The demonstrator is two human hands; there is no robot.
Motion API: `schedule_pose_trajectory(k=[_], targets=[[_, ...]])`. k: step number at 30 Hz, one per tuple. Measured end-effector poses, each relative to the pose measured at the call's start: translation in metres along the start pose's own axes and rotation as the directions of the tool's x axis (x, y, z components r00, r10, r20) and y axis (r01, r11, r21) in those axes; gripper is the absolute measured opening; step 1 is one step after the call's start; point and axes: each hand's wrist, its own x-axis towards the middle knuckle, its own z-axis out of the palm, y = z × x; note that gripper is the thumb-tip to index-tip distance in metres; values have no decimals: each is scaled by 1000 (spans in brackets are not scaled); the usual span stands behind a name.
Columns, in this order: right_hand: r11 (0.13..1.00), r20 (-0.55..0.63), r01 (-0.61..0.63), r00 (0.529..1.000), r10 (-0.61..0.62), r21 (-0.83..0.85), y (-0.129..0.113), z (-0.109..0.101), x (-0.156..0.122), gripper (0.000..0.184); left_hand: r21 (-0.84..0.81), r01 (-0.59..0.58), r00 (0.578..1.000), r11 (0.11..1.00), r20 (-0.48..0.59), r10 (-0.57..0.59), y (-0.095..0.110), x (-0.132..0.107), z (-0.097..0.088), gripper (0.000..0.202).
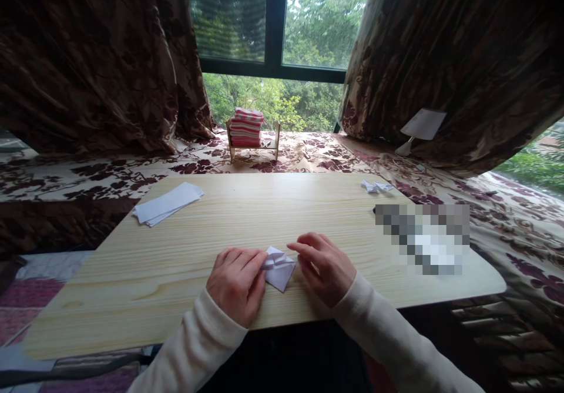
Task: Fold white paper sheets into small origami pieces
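Note:
A small piece of folded white paper (280, 271) lies near the front edge of the wooden table, with creased layers showing on its upper part. My left hand (235, 280) rests at its left side, fingers closed together over that corner and thumb beside it. My right hand (325, 266) hovers just right of the paper, fingers apart and nothing between them. A narrow gap separates the right fingertips from the paper's right corner.
Flat white paper strips (170, 203) lie at the table's (247, 205) left. Folded paper pieces (376, 187) sit at the far right, behind a blurred-out area. Beyond the table stand a small rack with striped towels (247, 127) and a white lamp (423, 124).

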Motion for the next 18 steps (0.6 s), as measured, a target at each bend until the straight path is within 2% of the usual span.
schedule_pose_trajectory(k=[3, 6, 9, 12, 15, 18], targets=[[999, -55, -52, 997, 52, 2, -1, -1, 1, 25, 16, 68, 997, 998, -48, -68, -1, 0, -3, 22], [995, -38, -95, 995, 95, 8, -5, 1, 8, 20, 27, 94, 995, 995, -40, -93, -1, 1, -3, 19], [978, 54, -210, 976, 211, -12, -9, 7, 25, 22, 24, 69, 997, 997, -40, -68, -1, 0, 1, 19], [954, 210, -291, 931, 299, -69, -11, 12, 42, 16, 27, 63, 997, 998, -48, -61, -2, 0, 3, 18], [967, 307, -251, 918, 253, -48, -8, 14, 50, 18, 25, 70, 996, 997, -54, -68, -1, 0, 2, 18], [974, 351, -228, 912, 212, 5, -4, 12, 50, 26, 14, 95, 995, 995, -29, -95, 0, 0, -1, 18]])
